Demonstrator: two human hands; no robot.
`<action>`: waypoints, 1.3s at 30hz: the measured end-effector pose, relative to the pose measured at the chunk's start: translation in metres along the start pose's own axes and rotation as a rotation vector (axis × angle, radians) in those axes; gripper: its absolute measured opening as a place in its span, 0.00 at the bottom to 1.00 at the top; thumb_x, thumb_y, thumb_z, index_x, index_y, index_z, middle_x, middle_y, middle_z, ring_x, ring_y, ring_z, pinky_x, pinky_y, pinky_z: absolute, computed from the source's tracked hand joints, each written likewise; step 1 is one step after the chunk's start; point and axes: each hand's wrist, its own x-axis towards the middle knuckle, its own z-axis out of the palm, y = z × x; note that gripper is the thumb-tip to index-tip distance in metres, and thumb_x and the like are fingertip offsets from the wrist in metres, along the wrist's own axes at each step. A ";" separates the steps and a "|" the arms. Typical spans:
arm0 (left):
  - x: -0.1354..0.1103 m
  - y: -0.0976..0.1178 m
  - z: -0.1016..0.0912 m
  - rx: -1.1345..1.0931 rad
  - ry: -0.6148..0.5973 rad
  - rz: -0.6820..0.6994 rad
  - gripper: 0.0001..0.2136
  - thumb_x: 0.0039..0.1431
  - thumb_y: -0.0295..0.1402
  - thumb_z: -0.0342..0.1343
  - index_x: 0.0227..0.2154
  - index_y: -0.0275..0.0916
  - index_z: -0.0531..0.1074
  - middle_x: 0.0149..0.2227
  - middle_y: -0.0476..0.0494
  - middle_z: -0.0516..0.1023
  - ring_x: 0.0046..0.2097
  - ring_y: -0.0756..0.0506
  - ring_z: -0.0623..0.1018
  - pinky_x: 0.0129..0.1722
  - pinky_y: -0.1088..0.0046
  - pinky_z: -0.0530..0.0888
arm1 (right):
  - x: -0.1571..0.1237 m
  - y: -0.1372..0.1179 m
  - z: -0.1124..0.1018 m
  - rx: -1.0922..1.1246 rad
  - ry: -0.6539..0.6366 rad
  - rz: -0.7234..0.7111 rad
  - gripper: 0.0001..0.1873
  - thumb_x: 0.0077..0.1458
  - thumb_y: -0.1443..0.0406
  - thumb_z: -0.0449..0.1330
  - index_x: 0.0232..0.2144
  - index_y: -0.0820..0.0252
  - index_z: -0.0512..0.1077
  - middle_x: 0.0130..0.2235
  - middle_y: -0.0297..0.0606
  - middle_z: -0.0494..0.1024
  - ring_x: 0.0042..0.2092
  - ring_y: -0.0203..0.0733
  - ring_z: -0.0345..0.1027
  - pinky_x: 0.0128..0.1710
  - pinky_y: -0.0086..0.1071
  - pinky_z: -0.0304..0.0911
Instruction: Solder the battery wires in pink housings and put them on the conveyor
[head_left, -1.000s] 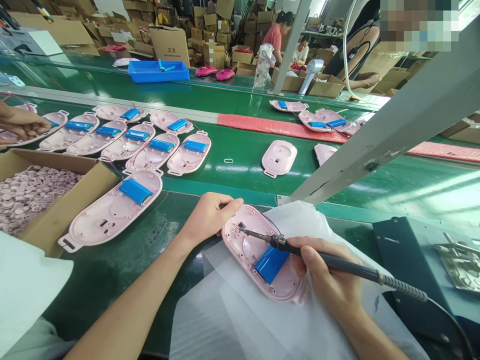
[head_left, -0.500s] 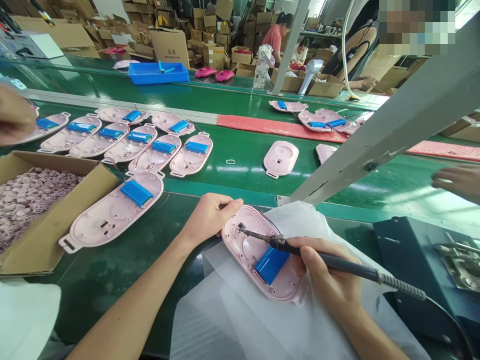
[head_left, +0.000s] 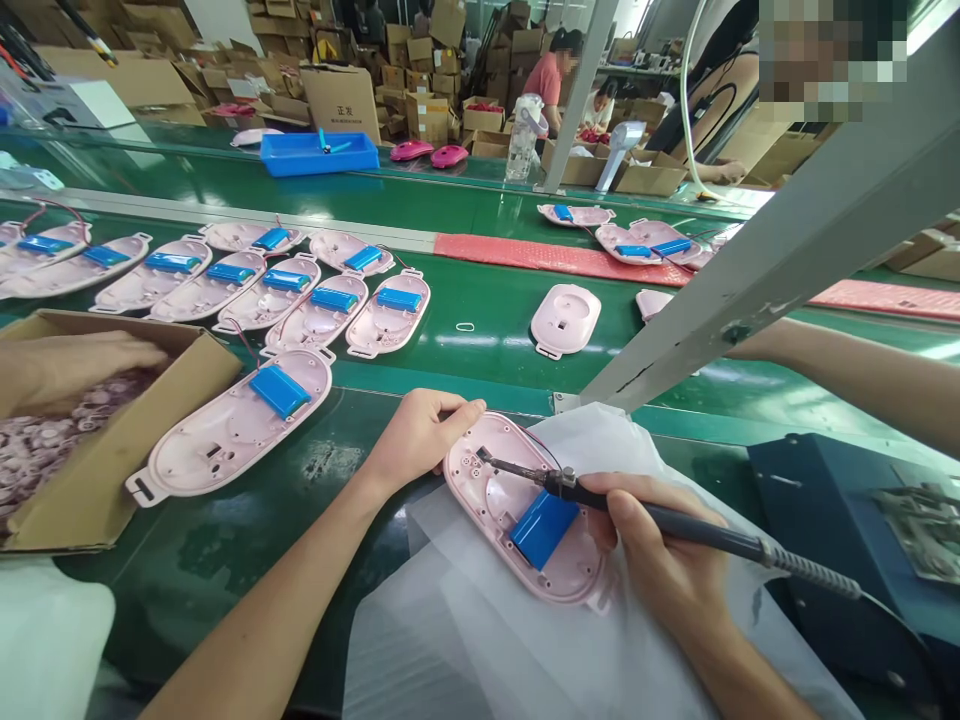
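A pink plastic housing (head_left: 491, 510) with a blue battery pack (head_left: 546, 528) inside lies tilted on a white translucent sheet (head_left: 442, 640). My left hand (head_left: 420, 435) grips the housing's upper left edge between thumb and fingers. In my right hand (head_left: 667, 545) is a soldering iron (head_left: 697, 530), held like a pen. Its metal tip rests at or just over the small fittings near the housing's upper end; contact cannot be made out. A thin wire runs along the housing's right edge. Left of my forearm lies another pink housing (head_left: 202, 440) with its own blue battery.
Several battery-fitted housings (head_left: 390, 312) line the green belt. A cardboard box (head_left: 161, 430) of small pink parts stands left, another person's hand (head_left: 82, 365) in it. A slanted grey post (head_left: 720, 240) crosses the right side, above a dark blue device (head_left: 832, 530). Another person's arm (head_left: 847, 375) reaches in there.
Another person's hand has come down into the parts box at left. At right, another arm has reached further in behind the post. My hands, the housing and the iron have barely moved.
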 end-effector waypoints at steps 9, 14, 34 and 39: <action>0.000 0.003 -0.011 -0.020 -0.073 0.015 0.25 0.65 0.48 0.58 0.19 0.39 0.58 0.21 0.55 0.56 0.24 0.54 0.58 0.23 0.76 0.54 | 0.001 0.000 -0.004 0.141 0.056 0.060 0.11 0.65 0.60 0.66 0.34 0.58 0.86 0.17 0.31 0.76 0.17 0.34 0.68 0.16 0.26 0.64; -0.004 0.010 -0.026 -0.054 -0.296 -0.088 0.19 0.64 0.48 0.58 0.25 0.37 0.70 0.21 0.52 0.67 0.23 0.52 0.66 0.22 0.77 0.61 | 0.005 -0.001 -0.008 0.292 0.104 0.109 0.13 0.65 0.55 0.67 0.35 0.57 0.86 0.17 0.32 0.75 0.17 0.35 0.66 0.16 0.27 0.62; 0.029 0.004 -0.012 0.779 0.643 0.374 0.20 0.73 0.29 0.45 0.55 0.38 0.80 0.60 0.32 0.80 0.61 0.37 0.79 0.66 0.57 0.73 | 0.014 0.002 -0.002 0.776 0.012 0.368 0.29 0.51 0.40 0.71 0.28 0.61 0.79 0.14 0.27 0.62 0.14 0.29 0.49 0.12 0.23 0.49; 0.065 0.020 0.003 1.019 0.345 0.285 0.22 0.69 0.22 0.48 0.58 0.43 0.79 0.66 0.35 0.73 0.64 0.36 0.77 0.66 0.55 0.74 | 0.018 0.001 -0.009 0.826 0.009 0.326 0.29 0.49 0.39 0.72 0.27 0.60 0.78 0.13 0.26 0.61 0.15 0.29 0.48 0.12 0.22 0.49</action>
